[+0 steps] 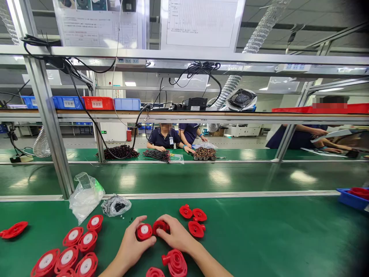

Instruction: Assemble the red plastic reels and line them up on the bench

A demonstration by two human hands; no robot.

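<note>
My left hand (129,242) is closed round a red plastic housing with a white disc (144,231) in its face. Close beside it, my right hand (178,234) grips a red plastic cover (159,227), its far side hidden by my fingers. The two parts are side by side just above the green mat; whether they touch I cannot tell. Several similar red housings with white discs (67,257) stand to the left. Three red covers (196,228) lie beyond my right hand. A red spouted part (176,263) rests below my hands.
Two plastic bags (86,196) (116,206) lie at the mat's back left. A lone red cover (15,230) is at far left, a blue bin (353,199) at far right. A metal post (54,127) rises behind the bags. Co-workers (165,137) sit and stand across the bench.
</note>
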